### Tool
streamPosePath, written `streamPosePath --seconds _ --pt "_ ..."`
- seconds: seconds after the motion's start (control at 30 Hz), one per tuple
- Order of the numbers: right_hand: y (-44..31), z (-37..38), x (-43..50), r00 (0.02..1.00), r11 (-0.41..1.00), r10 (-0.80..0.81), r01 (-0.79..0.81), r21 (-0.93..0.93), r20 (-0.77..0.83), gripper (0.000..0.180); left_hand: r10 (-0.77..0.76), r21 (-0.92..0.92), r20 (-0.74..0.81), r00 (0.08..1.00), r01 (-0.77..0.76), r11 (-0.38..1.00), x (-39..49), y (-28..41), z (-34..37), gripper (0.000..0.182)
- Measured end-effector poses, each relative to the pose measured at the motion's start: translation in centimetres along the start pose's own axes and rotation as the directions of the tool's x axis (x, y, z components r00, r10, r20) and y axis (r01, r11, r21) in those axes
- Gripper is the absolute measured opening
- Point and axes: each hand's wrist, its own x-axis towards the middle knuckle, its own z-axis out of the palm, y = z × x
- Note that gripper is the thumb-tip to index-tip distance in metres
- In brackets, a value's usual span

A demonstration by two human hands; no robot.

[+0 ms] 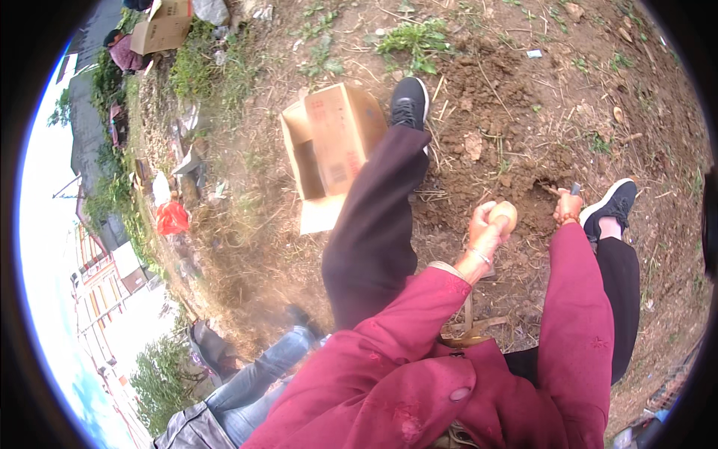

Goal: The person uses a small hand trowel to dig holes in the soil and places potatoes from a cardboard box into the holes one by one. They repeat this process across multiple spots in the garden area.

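Note:
My left hand (483, 231) grips a round, pale yellow-brown potato (503, 216), held above the ground between my legs. To its right my right hand (565, 207) is closed around a small hand tool (575, 188), whose grey end sticks out above the fist. The tool's working end is hard to make out near the soil. Just left of that fist is a dug hollow in the loose brown soil (519, 188). An open cardboard box (335, 137) stands beside my left leg, with one flap lying out and its inside partly in shadow.
My shoes (408, 104) flank the dug patch. Another person in jeans (263, 365) is close by at lower left. A second person (124, 51) is by a cardboard carton (162, 28) at upper left. A red plastic bag (172, 218) lies among dry grass. Weeds (418, 45) grow ahead.

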Motion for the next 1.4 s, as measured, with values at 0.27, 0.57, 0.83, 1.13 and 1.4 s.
streamPosePath --seconds 0.27,0.57,0.83,1.13,1.4 --pt "1.5 -2.0 0.8 0.970 0.998 0.032 -0.044 0.048 0.240 0.009 0.069 0.072 0.040 0.997 -0.072 0.995 -0.1 -0.2 0.8 0.048" --pt "0.4 -2.0 3.2 0.927 0.984 -0.124 0.068 0.167 0.353 0.011 0.019 0.156 0.049 0.999 -0.026 0.987 -0.3 -0.2 0.0 0.050" --pt "2.9 -0.5 5.3 0.972 0.999 -0.007 -0.003 0.042 0.236 0.009 0.025 0.166 0.042 0.999 -0.031 0.986 0.1 -0.8 0.4 0.049" --pt "2.3 -3.4 -1.5 0.976 1.000 0.004 -0.005 0.004 0.216 0.025 0.081 0.159 0.028 0.996 -0.085 0.984 -0.2 -0.6 0.5 0.052" --pt "3.7 -3.4 -4.2 0.994 0.999 -0.020 0.023 -0.025 0.111 0.021 0.161 0.266 0.068 0.985 -0.173 0.948 2.9 -1.7 0.6 0.056"
